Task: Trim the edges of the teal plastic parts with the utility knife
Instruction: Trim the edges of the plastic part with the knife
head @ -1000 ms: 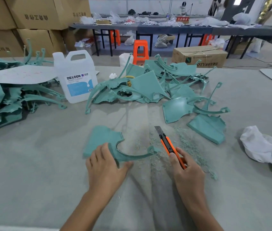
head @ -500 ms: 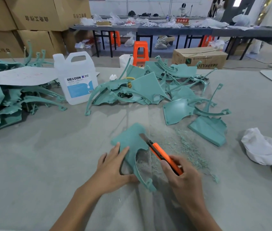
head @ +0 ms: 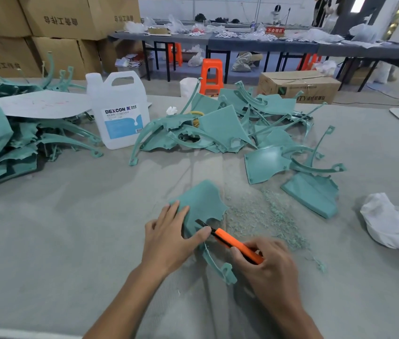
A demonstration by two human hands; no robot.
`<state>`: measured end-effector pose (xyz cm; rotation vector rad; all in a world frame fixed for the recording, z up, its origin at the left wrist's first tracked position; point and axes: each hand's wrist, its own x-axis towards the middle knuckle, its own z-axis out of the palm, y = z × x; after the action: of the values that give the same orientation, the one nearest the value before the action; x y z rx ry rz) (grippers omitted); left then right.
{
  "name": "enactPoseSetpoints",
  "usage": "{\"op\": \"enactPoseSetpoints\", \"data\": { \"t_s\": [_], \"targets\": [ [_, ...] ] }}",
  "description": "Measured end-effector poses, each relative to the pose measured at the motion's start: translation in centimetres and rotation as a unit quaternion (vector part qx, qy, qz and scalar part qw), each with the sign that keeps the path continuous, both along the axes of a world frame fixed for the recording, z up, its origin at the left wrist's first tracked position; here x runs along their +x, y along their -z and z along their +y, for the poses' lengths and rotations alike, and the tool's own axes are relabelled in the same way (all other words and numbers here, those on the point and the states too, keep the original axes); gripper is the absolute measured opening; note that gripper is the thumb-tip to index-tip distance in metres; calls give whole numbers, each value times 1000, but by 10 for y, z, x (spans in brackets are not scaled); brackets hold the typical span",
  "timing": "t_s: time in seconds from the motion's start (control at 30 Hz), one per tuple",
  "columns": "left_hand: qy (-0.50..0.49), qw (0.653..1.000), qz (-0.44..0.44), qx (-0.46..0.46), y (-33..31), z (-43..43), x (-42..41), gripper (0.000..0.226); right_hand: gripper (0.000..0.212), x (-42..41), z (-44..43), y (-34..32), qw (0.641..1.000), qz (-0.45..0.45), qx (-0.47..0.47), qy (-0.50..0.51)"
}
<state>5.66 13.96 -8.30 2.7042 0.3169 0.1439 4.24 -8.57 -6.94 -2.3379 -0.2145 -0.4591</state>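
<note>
1. At the near middle of the counter (head: pixel 59 228), your left hand (head: pixel 169 238) lies on the teal plastic part (head: pixel 201 201). Its fingers (head: pixel 181 214) are straight and spread, pressing the panel down. The thumb stretches out to the right.
2. Your right hand (head: pixel 267 267) grips the utility knife (head: pixel 237 245), fingers (head: pixel 240 254) curled tight round the orange handle. The dark blade points up and left, meeting the part's jagged near edge just beside your left thumb.
3. The part lies flat on the counter with its broad panel away from you. Its thin curved arm runs toward you between your two hands and ends in a small lug.
4. Just right of the part, teal shavings (head: pixel 267 221) are scattered over the counter.
5. Farther right lies a crumpled white cloth (head: pixel 389 223), well apart from the knife.
6. Behind your hands sits a pile of teal parts (head: pixel 230 123), with a white DEXCON jug (head: pixel 117 113) upright on its left.
7. At the left edge a second heap of teal parts (head: pixel 10 143) lies partly under a white sheet (head: pixel 42 104).
8. Beyond the counter stand cardboard boxes (head: pixel 59 20) and an orange stool (head: pixel 212 74).
</note>
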Motion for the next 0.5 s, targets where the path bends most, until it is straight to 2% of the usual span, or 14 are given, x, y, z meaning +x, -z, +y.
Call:
{"op": "enactPoseSetpoints", "data": {
  "t_s": [0.07, 0.2, 0.33, 0.5],
  "targets": [
    [0, 1000, 6, 8, 1, 0, 0, 104, 40, 0, 0, 0, 1000, -2, -5, -3],
    [1, 1000, 12, 15, 1, 0, 0, 100, 30, -2, 1, -1, 1000, -15, -27, 4],
    [-2, 1000, 11, 13, 2, -1, 1, 98, 27, 0, 0, 0, 999, 6, -8, 33],
    [-7, 1000, 1, 11, 3, -1, 0, 97, 26, -2, 1, 0, 1000, 5, -14, -1]
  ]
}}
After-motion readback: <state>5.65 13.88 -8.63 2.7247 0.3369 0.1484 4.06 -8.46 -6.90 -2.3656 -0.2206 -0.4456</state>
